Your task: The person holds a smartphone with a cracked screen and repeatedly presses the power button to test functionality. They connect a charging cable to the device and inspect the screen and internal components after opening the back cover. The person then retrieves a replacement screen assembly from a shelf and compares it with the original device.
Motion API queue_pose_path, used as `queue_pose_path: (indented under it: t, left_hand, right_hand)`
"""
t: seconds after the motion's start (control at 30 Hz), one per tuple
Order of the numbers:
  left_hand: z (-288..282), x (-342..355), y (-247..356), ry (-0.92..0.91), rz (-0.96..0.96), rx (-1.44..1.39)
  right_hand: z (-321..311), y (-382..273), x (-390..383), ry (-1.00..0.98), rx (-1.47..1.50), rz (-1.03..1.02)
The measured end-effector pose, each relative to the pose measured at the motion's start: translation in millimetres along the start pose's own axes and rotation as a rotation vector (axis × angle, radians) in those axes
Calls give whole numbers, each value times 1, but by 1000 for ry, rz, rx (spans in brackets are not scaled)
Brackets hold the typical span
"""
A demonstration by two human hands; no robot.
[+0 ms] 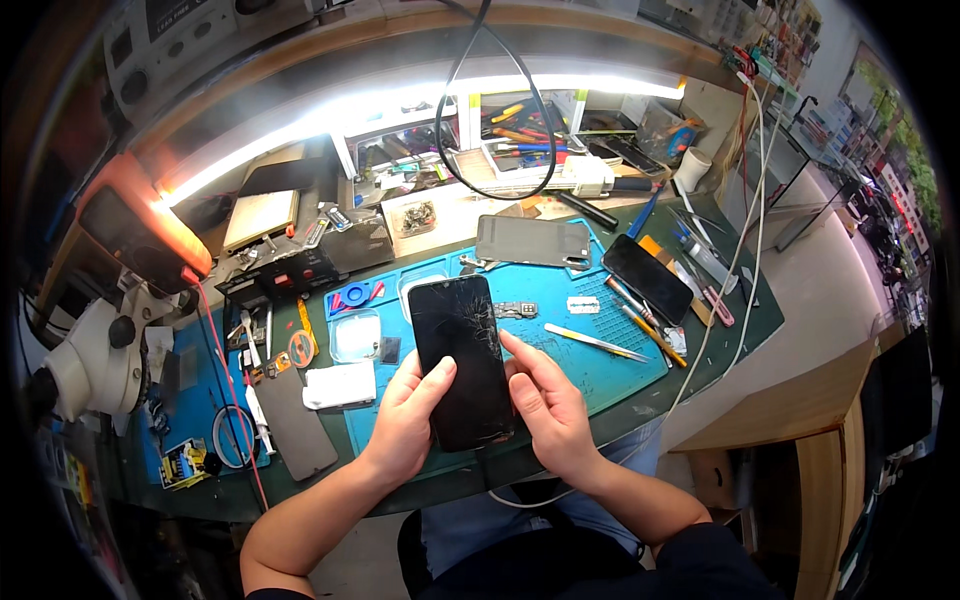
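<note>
A black smartphone [455, 370] with a cracked screen is held upright over the blue work mat, its screen facing me. The cracks spread from the upper right, and more damage shows along the bottom edge. My left hand [405, 415] grips its left side, thumb on the glass and the other fingers hidden behind. At the right edge is my right hand [550, 405], index fingertip and thumb against the side of the phone. Beyond the phone, a small phone part [516, 310] and a perforated metal piece [583, 304] lie on the blue mat [540, 375].
Tweezers [597, 342] and a second dark phone [648, 280] lie to the right, beside several hand tools. A grey phone panel [533, 241] rests at the mat's far edge. At left stand a microscope [100, 350] and an orange meter [150, 225]. A black cable loop [552, 120] hangs ahead.
</note>
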State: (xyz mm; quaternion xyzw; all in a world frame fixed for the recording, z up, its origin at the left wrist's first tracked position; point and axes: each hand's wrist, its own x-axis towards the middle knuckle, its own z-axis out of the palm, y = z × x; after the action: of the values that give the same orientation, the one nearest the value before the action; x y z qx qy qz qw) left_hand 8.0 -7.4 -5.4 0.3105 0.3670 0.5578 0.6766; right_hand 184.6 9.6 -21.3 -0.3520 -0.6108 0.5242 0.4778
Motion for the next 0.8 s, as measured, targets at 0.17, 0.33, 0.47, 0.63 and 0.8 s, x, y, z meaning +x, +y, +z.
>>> queue_pose_path:
  t: [0.17,0.33,0.47,0.63,0.8]
  left_hand:
    - [2,-1,3,3,4,1]
    - [4,-1,6,5,-21,-29]
    - [5,-1,6,-2,-21,-16]
    - [3,0,5,-17,-19,-18]
    - [4,0,6,-16,-18,-21]
  right_hand:
    - [0,2,1,5,-7,-22]
    - [-1,1,0,8,2,-11]
    - [-1,3,0,11,0,-14]
    - [-1,1,1,13,-6,-6]
    - [-2,1,0,9,5,9]
